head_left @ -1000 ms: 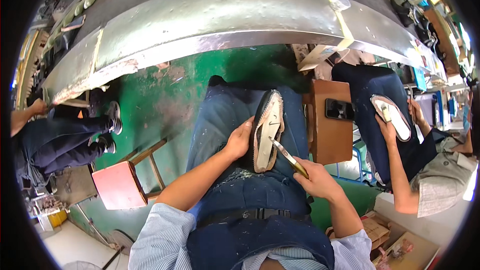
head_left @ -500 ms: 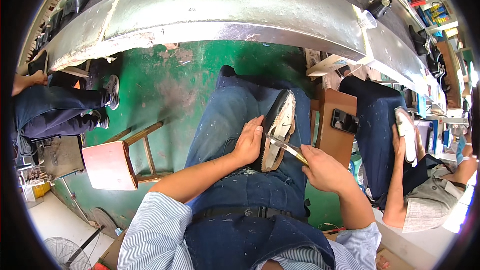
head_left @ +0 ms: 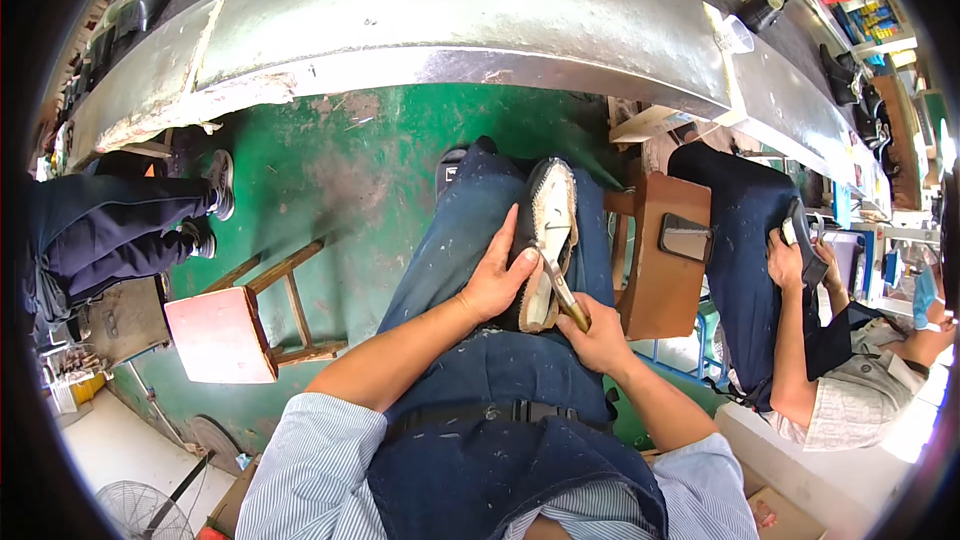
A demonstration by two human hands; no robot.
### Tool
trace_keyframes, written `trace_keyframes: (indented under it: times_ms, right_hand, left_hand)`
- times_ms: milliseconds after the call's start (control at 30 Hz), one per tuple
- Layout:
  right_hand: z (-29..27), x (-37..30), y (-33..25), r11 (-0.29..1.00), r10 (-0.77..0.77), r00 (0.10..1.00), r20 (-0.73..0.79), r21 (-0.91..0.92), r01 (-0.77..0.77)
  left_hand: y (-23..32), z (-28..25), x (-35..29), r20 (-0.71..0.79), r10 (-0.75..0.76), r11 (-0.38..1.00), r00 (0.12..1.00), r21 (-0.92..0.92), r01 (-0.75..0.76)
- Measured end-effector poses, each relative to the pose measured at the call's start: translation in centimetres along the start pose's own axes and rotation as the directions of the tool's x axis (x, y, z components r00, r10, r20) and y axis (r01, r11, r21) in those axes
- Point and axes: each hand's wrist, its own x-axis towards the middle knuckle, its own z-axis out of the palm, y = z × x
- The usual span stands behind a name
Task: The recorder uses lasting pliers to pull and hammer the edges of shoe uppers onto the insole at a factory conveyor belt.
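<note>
A dark shoe lies sole side up across my lap, toe pointing away, its pale rough underside showing. My left hand grips its left side, with the index finger stretched along the edge and the thumb over the rim. In my right hand is a slim metal hand tool with a yellowish handle; its exact kind is unclear. The tool's metal end rests on or just above the middle of the underside, near my left thumb. My left palm hides part of the shoe's side.
A metal-edged workbench runs across the front. At my left stands a small stool. On my right, a phone lies on a brown stool, beside a co-worker holding a dark shoe. A fan is at lower left.
My right hand and the tool have moved left and slightly nearer my body. The shoe now points straighter away and has shifted left. The co-worker's shoe has turned over.
</note>
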Motion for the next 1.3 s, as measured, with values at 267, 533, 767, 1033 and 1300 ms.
trace_keyframes:
  times_ms: [267, 533, 767, 1033, 1300]
  right_hand:
    - [-5.4, 2.0, -3.2, 0.735, -0.425, 0.905, -0.014, -0.589, 0.336]
    - [-4.9, 5.0, -1.6, 0.953, 0.106, 0.956, 0.275, 0.245, -0.176]
    - [-5.6, 5.2, 2.7, 0.418, -0.038, 0.766, 0.642, 0.706, -0.572]
    - [-7.8, 6.8, -5.0, 0.989, -0.056, 0.989, 0.134, 0.146, 0.036]
    - [-7.5, 7.8, -4.7, 0.992, 0.051, 0.971, 0.234, -0.124, -0.022]
  left_hand:
    - [1.1, 1.1, 0.1, -0.154, 0.052, 0.949, 0.987, 0.314, -0.001]
    - [3.1, 2.1, -0.7, -0.185, 0.226, 0.86, 0.957, 0.499, -0.106]
    - [4.9, 1.7, -0.2, -0.04, 0.131, 0.591, 0.991, 0.806, -0.046]
    - [4.7, 1.7, 0.0, -0.005, 0.106, 0.613, 0.994, 0.788, -0.061]
    - [4.6, 1.3, -0.6, -0.013, 0.077, 0.563, 0.997, 0.826, -0.033]
